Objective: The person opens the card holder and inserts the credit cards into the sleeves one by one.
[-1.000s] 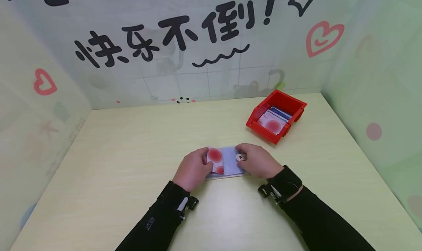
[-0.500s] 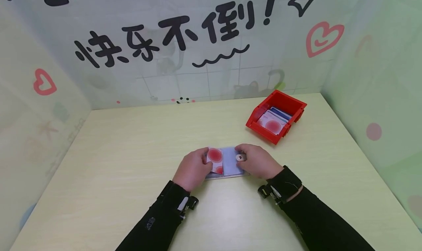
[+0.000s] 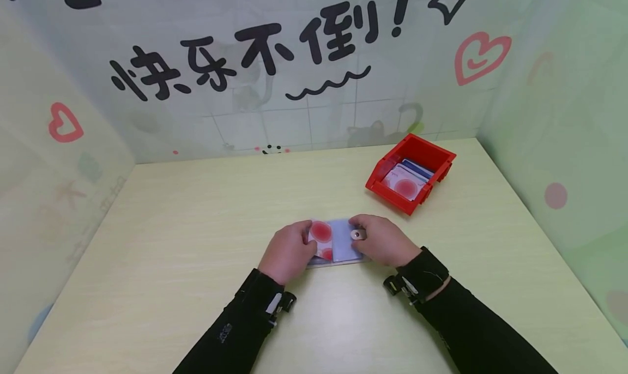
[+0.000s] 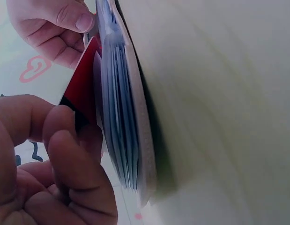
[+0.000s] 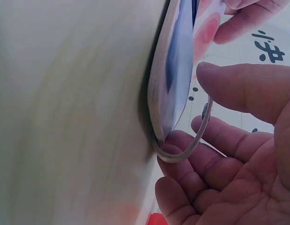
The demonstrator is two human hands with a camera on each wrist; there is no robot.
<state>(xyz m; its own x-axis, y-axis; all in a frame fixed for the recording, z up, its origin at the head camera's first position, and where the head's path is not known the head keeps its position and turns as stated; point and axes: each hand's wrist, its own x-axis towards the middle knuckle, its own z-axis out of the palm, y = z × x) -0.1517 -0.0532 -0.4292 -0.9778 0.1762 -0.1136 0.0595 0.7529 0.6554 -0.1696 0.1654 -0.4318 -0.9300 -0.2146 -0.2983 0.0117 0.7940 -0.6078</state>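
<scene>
Head view, holder: a card holder (image 3: pixel 342 242) with clear sleeves lay open on the pale bench (image 3: pixel 196 210), near its front middle, between the two hands.
Head view, left hand: the left hand (image 3: pixel 287 252) curled at the holder's left edge, pinching a card with red circles (image 3: pixel 321 237).
Head view, right hand: the right hand (image 3: pixel 385 240) curled at the holder's right edge, thumb by the snap strap (image 3: pixel 357 234).
Head view, bin: a red bin (image 3: pixel 411 173) stood well apart at the back right, with more cards (image 3: pixel 406 181) lying in it.
Left wrist view: thumb and forefinger of the left hand (image 4: pixel 51 159) nipped the red-printed card (image 4: pixel 84 89) against the stack of sleeves (image 4: pixel 117 103); the grip was closed on the card.
Right wrist view: the right hand (image 5: pixel 238 154) had its fingers loosely bent about the holder's edge (image 5: pixel 170 84), fingertips touching the looped strap (image 5: pixel 191 140); the palm stayed open.
</scene>
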